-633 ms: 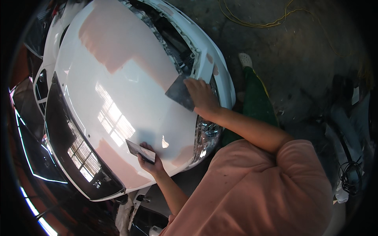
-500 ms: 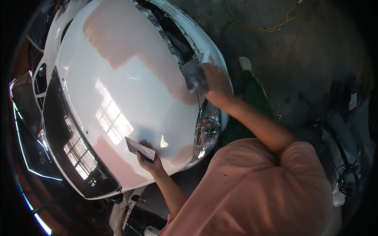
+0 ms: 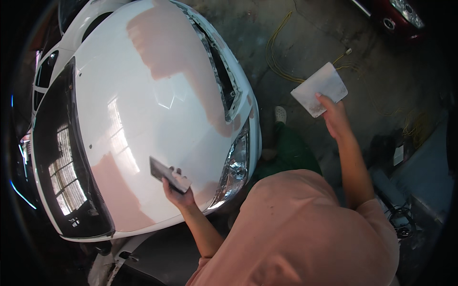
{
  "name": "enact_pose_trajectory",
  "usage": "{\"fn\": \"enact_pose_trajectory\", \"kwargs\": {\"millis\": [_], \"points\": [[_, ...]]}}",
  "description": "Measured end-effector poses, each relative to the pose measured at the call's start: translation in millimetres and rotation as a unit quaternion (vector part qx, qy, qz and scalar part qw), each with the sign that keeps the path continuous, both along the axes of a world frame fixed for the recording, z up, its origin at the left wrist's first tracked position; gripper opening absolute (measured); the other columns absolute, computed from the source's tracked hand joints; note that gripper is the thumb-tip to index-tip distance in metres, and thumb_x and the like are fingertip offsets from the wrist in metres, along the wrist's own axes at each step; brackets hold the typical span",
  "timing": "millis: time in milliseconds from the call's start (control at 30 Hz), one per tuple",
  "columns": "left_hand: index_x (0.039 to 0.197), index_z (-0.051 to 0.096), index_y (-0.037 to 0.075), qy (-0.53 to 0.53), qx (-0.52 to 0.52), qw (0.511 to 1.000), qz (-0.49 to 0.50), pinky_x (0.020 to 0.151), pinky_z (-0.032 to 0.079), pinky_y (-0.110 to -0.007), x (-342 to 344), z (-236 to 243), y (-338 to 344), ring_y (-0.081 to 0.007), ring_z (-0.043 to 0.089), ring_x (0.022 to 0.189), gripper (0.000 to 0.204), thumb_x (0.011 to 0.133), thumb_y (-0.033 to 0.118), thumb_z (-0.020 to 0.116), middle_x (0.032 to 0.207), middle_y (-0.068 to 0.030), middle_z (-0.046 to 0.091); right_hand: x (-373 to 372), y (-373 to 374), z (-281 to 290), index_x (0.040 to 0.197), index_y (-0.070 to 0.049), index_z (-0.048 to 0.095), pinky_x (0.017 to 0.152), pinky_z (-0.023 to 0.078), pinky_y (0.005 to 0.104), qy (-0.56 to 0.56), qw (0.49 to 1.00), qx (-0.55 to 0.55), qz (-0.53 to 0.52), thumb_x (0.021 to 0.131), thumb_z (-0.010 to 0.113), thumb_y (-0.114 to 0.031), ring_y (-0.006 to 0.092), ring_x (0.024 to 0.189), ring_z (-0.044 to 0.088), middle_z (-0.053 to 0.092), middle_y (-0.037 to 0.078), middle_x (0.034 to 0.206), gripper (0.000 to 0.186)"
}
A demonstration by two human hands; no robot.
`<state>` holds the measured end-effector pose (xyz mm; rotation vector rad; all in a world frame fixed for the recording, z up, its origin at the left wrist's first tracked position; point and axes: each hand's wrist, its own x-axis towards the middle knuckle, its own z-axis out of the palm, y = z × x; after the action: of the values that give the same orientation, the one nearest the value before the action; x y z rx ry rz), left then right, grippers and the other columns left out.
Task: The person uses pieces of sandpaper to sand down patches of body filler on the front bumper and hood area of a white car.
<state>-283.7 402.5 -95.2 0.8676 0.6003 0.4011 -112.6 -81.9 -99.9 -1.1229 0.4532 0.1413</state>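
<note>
My left hand (image 3: pixel 180 193) grips a thin, dark rectangular spreader-like plate (image 3: pixel 163 172), with a pale patch at its right end, over the white car hood (image 3: pixel 119 57). My right hand (image 3: pixel 334 117) is out over the floor, right of the car, gripping a squarish pale grey, smudged sheet (image 3: pixel 319 86) with the thumb on its face. Pinkish patches (image 3: pixel 157 38) cover parts of the hood. The headlight (image 3: pixel 231 162) is at the hood's front corner, below a long dark opening (image 3: pixel 219 71) with ragged edges.
Yellow cords (image 3: pixel 274 62) lie on the concrete floor (image 3: pixel 391 76). A dark red car's front (image 3: pixel 400 21) is at upper right. Coiled black cable (image 3: pixel 400 219) and grey panels (image 3: pixel 424 171) lie at lower right. A detached dark panel (image 3: pixel 157 257) sits beside the car below.
My right hand has moved off the hood's front corner, rightward over the floor, turning the sheet's pale face up. My left hand stays over the hood. The view has shifted, revealing the red car.
</note>
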Motion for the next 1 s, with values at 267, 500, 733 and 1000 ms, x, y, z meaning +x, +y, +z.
{"fn": "enact_pose_trajectory", "kwargs": {"millis": [267,500,733,1000], "points": [[0.129,0.054,0.004,0.018,-0.21,0.949,-0.233,0.083,0.059,-0.037,69,32,-186,-0.0208,0.068,0.097,0.037,0.099,0.023,0.061,0.114,-0.0095,0.067,3,20,68,0.13,-0.002,0.057,0.096,0.054,0.0405,-0.017,0.977,0.201,0.071,0.096,0.065,-0.011,0.0226,0.111,0.065,0.065,0.008,0.12,0.036],[0.135,0.048,0.004,0.022,-0.248,0.918,-0.308,0.092,0.057,-0.039,118,80,-284,-0.0229,0.066,0.106,0.04,0.1,0.019,0.06,0.121,-0.0116,0.063,43,-12,85,0.126,-0.002,0.057,0.095,0.055,0.0412,0.009,0.951,0.261,0.164,0.095,0.062,-0.008,0.0235,0.108,0.066,0.065,0.009,0.117,0.033],[0.143,0.042,0.005,-0.012,-0.239,0.946,-0.221,0.099,0.054,-0.042,150,82,-364,-0.0254,0.063,0.116,0.05,0.099,0.019,0.06,0.129,-0.0137,0.059,92,-133,57,0.131,-0.001,0.054,0.092,0.056,0.0402,0.041,0.975,0.102,0.193,0.093,0.065,-0.009,0.0236,0.109,0.065,0.063,0.009,0.119,0.04],[0.139,0.046,0.001,0.004,0.023,0.99,-0.136,0.102,0.043,-0.032,201,56,-452,-0.0128,0.054,0.114,0.043,0.106,0.028,0.052,0.126,-0.0065,0.058,167,-235,74,0.135,-0.001,0.057,0.102,0.048,0.0384,-0.159,0.95,-0.123,0.238,0.098,0.063,-0.007,0.0245,0.119,0.06,0.061,0.008,0.133,0.038]]}}
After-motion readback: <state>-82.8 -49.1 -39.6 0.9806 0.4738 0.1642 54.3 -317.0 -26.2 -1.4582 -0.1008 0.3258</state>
